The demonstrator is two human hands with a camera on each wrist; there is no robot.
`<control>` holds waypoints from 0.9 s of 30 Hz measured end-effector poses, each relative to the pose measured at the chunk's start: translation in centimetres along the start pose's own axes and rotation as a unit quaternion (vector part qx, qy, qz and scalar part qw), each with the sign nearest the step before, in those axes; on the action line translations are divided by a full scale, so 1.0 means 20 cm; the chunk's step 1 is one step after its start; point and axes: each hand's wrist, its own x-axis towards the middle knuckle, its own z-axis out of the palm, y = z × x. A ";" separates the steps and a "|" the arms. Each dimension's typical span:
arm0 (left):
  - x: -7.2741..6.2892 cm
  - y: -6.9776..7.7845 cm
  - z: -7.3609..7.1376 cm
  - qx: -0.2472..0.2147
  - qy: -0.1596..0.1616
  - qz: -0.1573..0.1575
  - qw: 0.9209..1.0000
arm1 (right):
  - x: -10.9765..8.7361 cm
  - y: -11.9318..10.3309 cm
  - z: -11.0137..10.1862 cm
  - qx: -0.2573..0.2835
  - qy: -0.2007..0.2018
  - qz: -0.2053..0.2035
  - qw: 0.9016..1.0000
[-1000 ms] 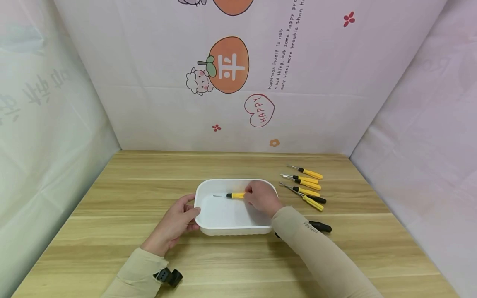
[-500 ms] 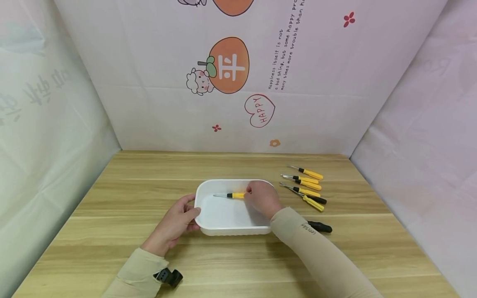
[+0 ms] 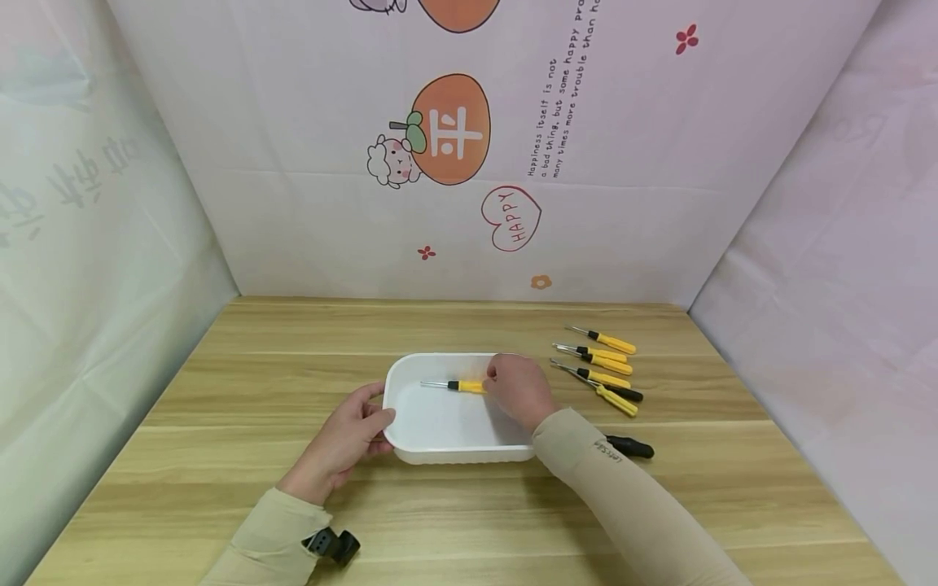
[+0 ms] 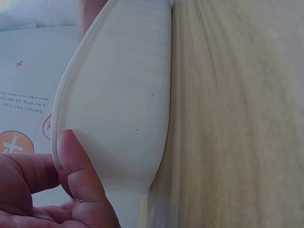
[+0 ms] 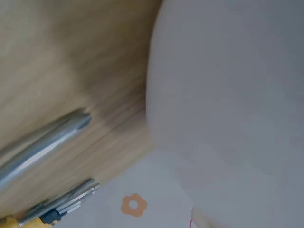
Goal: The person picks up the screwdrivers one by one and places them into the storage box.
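Observation:
A white plastic tub [image 3: 440,423] stands on the wooden table, its left end held by my left hand [image 3: 346,435]. In the left wrist view the left hand [image 4: 71,185] pinches the tub's rim between thumb and fingers. My right hand [image 3: 520,391] reaches inside the tub. Its fingers hold the end of a screwdriver [image 3: 469,387] with a yellow handle and black collar, the metal shaft pointing left near the tub floor. The hand covers the handle's end. In the right wrist view the tub wall [image 5: 228,104] hides nearly all of that hand.
Several yellow-handled screwdrivers [image 3: 604,356] lie right of the tub, with a black handle [image 3: 623,392] among them. Closer to me lies a larger black-handled tool [image 3: 630,446], partly behind my forearm. A metal shaft with a cross-shaped tip [image 5: 52,142] shows in the right wrist view.
My right wrist and forearm have shifted very slightly left. The right hand still holds the screwdriver in the tub, and the left hand stays on the rim.

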 end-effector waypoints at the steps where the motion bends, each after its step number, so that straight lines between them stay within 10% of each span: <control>1: 0.00 0.00 0.00 0.000 -0.001 0.000 1.000 | 0.00 0.00 0.00 0.007 0.000 0.000 1.000; 11: 0.01 -0.01 0.00 -0.007 0.002 0.001 1.000 | 0.02 0.03 -0.04 0.122 -0.031 0.023 0.992; 27: -0.02 0.00 0.00 -0.005 -0.002 0.000 1.000 | 0.03 0.06 -0.13 0.331 -0.086 0.077 0.936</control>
